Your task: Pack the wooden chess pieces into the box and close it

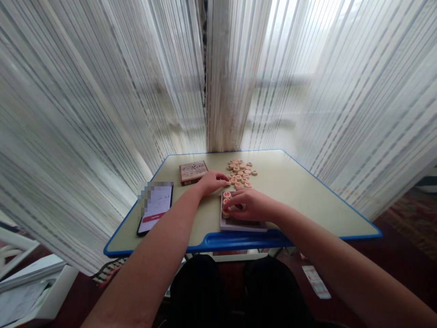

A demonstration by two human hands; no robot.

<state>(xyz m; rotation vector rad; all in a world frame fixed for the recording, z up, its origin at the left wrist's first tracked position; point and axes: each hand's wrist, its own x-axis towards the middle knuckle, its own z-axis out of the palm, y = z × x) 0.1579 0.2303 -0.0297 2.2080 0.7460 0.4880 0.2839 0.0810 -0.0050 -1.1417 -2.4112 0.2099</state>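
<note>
Round wooden pieces with red characters lie in a loose pile (239, 172) on the pale table. At the pile's near left edge, my left hand (213, 181) has its fingertips closed on a wooden piece (228, 183). Nearer to me, a shallow box (222, 222) holds a column of pieces (227, 195) along its left side. My right hand (247, 204) reaches over this box, thumb and fingers pinched on a piece (225, 213) at the column's near end. The right hand hides part of the box.
A brown printed box lid (193, 170) lies at the back left of the table (297, 196). A phone (155, 208) rests at the left edge. A blue trough (235, 240) runs along the front edge. Striped curtains (225, 82) hang behind.
</note>
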